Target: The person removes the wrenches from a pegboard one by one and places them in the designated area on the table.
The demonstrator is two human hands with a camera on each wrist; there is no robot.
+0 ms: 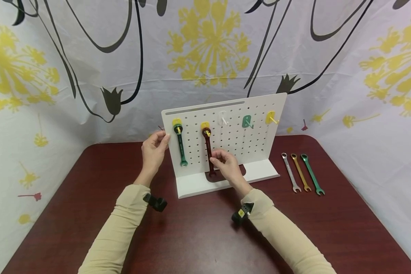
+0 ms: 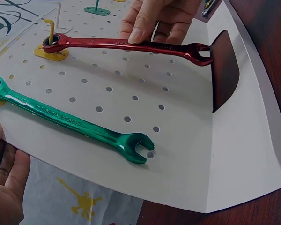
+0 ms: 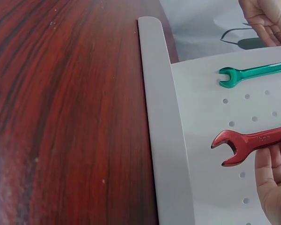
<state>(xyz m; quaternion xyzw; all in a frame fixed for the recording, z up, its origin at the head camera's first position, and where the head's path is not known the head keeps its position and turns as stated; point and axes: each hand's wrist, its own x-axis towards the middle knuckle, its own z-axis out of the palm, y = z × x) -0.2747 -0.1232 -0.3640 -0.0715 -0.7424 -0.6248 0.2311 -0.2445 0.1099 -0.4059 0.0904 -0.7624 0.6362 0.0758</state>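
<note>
A white pegboard stand [image 1: 196, 142] stands upright on the table. At its left edge my left hand [image 1: 153, 152] grips the board between thumb and fingers. My right hand [image 1: 228, 166] pinches the shank of a red combination wrench [image 2: 126, 45], whose ring end is around a yellow hook [image 2: 50, 29]. The wrench's open end points down, near the cutout at the board's foot. To its left, a green wrench [image 1: 181, 146] hangs by its ring from another yellow hook [image 1: 177, 122].
Bare hooks sit further right on the board: white [image 1: 222, 118], green [image 1: 247, 121] and yellow [image 1: 270, 117]. Beside the stand, silver [image 1: 291, 173], gold [image 1: 301, 173] and green [image 1: 313, 175] wrenches lie on the dark red table [image 1: 198, 236]. A patterned curtain [image 1: 205, 87] hangs behind.
</note>
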